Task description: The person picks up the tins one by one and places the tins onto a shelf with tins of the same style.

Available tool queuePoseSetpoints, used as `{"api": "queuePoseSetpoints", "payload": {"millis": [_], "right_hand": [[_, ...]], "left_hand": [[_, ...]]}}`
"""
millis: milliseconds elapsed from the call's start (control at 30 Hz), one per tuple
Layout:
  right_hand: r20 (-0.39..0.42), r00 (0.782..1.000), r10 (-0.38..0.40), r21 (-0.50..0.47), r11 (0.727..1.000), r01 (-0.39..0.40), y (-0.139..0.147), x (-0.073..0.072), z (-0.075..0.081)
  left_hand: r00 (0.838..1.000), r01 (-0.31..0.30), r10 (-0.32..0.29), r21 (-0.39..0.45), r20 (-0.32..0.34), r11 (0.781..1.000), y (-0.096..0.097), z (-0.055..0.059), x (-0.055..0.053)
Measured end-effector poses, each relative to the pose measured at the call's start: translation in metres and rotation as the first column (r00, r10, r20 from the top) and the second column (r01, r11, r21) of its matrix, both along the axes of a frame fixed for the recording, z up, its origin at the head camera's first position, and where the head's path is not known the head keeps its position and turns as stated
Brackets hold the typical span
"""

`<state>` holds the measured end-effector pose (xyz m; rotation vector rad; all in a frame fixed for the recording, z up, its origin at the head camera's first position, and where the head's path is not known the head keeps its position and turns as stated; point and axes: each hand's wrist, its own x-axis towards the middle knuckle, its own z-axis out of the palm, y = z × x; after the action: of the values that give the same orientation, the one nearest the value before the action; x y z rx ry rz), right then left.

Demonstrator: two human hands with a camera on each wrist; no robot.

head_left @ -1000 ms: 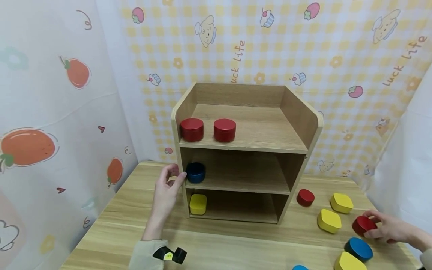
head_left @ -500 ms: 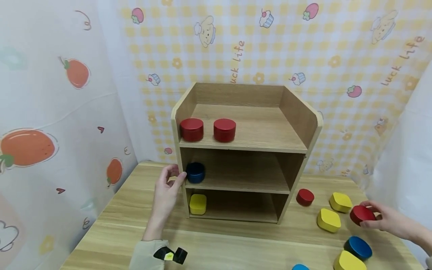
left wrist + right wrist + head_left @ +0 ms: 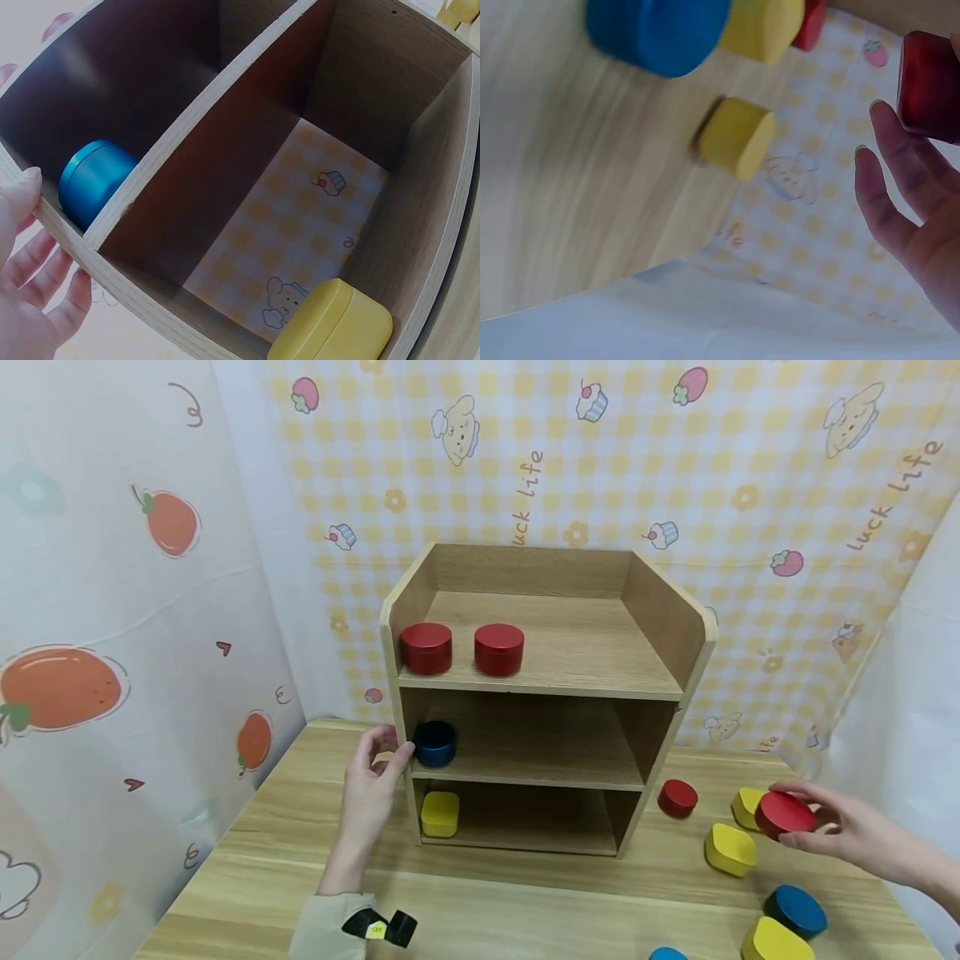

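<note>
A small wooden shelf unit (image 3: 525, 692) with three levels stands on the table. My left hand (image 3: 371, 793) holds its left side panel, thumb at the front edge and fingers along the outside. Off to the right, my right hand (image 3: 855, 831) grips a round red tin (image 3: 784, 815) between thumb and fingers, raised over the table; the tin (image 3: 930, 86) shows partly at the edge of the right wrist view. Two red tins (image 3: 499, 650) sit on the top level, a blue tin (image 3: 97, 180) on the middle one, and a yellow squarish tin (image 3: 334, 322) on the bottom.
Right of the shelf lie another red tin (image 3: 678, 798), yellow tins (image 3: 731, 849) and a blue tin (image 3: 796, 911). A second blue tin (image 3: 667, 953) is cut off at the lower edge. Patterned cloth (image 3: 570, 468) hangs behind the wooden table (image 3: 247, 877).
My right hand has lifted the red tin off the table and carried it up and to the left, now overlapping a yellow tin in view. The left hand keeps its place.
</note>
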<state>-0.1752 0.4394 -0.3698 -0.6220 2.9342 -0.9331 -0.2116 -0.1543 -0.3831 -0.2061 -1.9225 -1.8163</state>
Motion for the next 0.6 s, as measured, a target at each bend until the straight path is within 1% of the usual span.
{"api": "queuePoseSetpoints", "payload": {"millis": [200, 333, 433, 500, 600], "right_hand": [[-0.103, 0.994, 0.023, -0.003, 1.000, -0.023, -0.027, 0.006, 0.024], [-0.168, 0.986, 0.022, -0.001, 1.000, -0.023, -0.043, 0.011, 0.037], [-0.214, 0.976, 0.030, 0.007, 1.000, -0.029, -0.054, 0.014, 0.048], [-0.251, 0.967, 0.037, 0.017, 0.999, -0.034, -0.061, 0.017, 0.055], [-0.281, 0.959, 0.046, 0.033, 0.999, -0.038, -0.071, 0.022, 0.067]], "left_hand": [[1.000, -0.008, 0.008, 0.003, -0.007, 1.000, 0.001, 0.000, 0.001], [1.000, -0.014, 0.014, -0.004, 0.024, 1.000, 0.001, -0.002, 0.000], [0.998, -0.024, 0.024, -0.006, 0.052, 1.000, 0.001, -0.001, 0.000], [0.998, -0.027, 0.027, -0.001, 0.059, 1.000, 0.002, 0.000, 0.001], [0.998, -0.023, 0.023, 0.003, 0.057, 1.000, 0.003, 0.005, 0.005]]}}
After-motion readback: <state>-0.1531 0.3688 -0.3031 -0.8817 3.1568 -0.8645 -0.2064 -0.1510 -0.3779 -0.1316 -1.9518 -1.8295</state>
